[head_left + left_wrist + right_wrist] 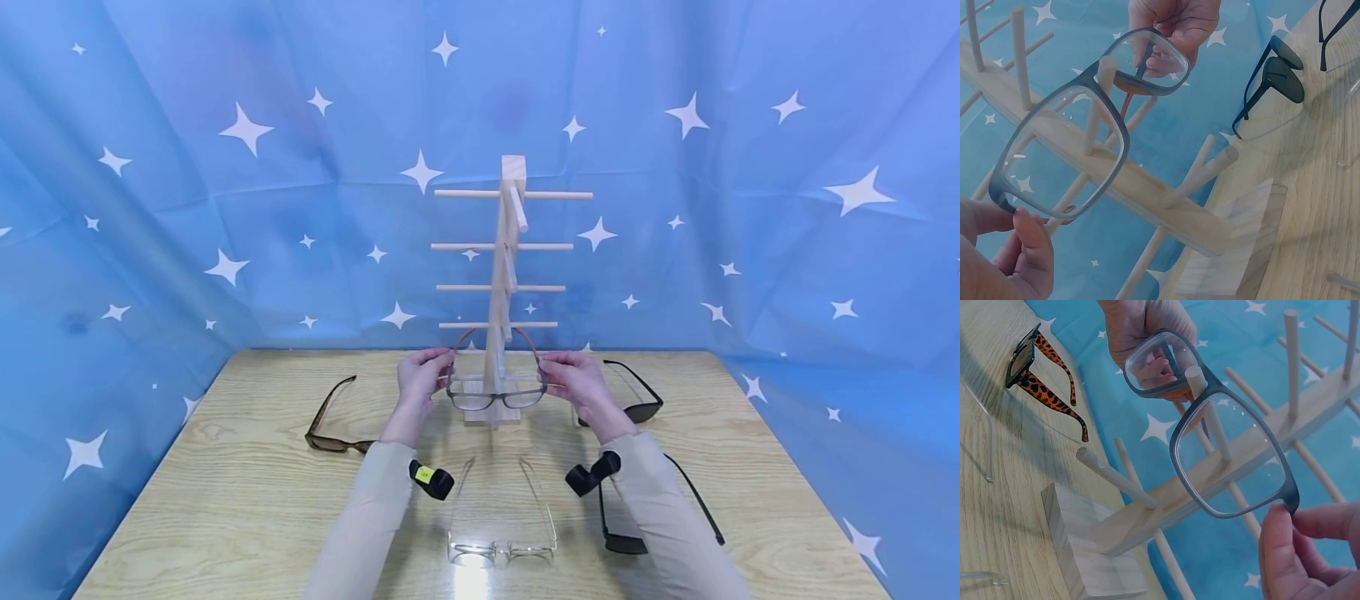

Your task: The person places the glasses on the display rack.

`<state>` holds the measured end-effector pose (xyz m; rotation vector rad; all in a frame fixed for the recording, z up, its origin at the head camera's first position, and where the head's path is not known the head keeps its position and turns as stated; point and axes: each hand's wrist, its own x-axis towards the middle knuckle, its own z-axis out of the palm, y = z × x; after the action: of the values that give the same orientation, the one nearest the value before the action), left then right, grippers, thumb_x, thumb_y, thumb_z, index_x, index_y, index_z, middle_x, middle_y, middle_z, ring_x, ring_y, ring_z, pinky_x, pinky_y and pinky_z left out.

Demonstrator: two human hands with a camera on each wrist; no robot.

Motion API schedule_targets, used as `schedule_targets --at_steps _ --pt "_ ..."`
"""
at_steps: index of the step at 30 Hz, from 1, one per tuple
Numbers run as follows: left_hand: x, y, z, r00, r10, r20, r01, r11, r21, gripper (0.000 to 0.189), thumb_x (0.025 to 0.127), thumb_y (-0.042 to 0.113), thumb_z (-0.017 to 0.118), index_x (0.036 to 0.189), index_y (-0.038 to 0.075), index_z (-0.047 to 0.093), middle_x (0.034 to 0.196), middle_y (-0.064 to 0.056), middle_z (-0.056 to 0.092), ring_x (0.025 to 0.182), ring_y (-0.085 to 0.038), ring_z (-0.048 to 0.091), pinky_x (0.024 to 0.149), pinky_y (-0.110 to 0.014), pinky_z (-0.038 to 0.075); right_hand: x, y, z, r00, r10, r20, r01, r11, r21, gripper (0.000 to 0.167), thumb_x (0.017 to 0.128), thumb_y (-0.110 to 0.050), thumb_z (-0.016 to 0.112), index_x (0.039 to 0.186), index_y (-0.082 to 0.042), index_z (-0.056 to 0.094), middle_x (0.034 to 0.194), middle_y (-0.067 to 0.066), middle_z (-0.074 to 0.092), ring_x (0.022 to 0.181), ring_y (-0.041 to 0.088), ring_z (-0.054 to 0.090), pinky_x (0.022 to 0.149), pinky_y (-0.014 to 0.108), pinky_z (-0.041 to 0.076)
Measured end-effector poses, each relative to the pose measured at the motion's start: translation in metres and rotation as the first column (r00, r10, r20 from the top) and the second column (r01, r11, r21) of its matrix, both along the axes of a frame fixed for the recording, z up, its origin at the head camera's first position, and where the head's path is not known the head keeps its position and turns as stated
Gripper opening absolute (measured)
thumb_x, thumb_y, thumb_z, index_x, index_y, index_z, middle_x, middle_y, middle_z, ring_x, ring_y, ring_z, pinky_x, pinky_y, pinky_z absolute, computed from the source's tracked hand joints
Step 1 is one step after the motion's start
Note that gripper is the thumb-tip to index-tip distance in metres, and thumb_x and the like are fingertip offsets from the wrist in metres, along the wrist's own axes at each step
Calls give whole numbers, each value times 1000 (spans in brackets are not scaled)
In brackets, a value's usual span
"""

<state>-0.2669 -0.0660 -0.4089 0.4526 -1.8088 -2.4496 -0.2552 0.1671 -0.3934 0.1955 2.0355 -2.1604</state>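
A pair of dark grey-framed eyeglasses (495,398) is held at the wooden display stand (498,300), near its lower pegs. My left hand (422,379) pinches one side of the frame at the hinge. The other hinge is between the thumb and fingers of my right hand (576,379). Both wrist views show a peg (1102,103) of the stand at the bridge of the eyeglasses (1210,419); whether the bridge touches it I cannot tell. The reddish temple arms point back past both sides of the upright.
Tortoiseshell sunglasses (330,443) lie left of the stand. Dark sunglasses (643,412) lie to the right, with another black pair (626,544) nearer, partly behind the right sleeve. Clear-framed eyeglasses (502,550) lie at the table's front. A blue starred cloth (360,108) hangs behind.
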Motion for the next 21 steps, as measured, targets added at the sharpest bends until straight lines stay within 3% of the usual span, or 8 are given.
schedule_targets --at_steps 9,16,21 --pt "-1 0 -2 1000 2 23 -2 1000 -1 16 83 -2 66 97 -9 66 79 -17 66 58 -9 58 50 -18 47 -3 0 -3 1000 -7 9 7 1000 -1 21 92 -4 56 110 6 54 71 -2 64 66 8 63 59 20 53" --pt "-5 -1 -3 999 -10 30 9 1000 13 17 82 -1 66 97 -9 66 70 -8 64 56 -9 58 50 -18 47 -2 0 -5 1000 -11 24 11 1000 3 28 93 -5 55 117 10 50 73 0 64 68 9 63 59 19 53" --pt "-5 -2 -3 999 -19 39 18 1000 26 16 82 -1 66 97 -8 66 71 -9 64 56 -9 58 47 -16 45 -1 -1 -5 999 -12 35 12 1000 1 29 93 -5 55 119 9 50 74 0 64 68 9 63 60 19 53"
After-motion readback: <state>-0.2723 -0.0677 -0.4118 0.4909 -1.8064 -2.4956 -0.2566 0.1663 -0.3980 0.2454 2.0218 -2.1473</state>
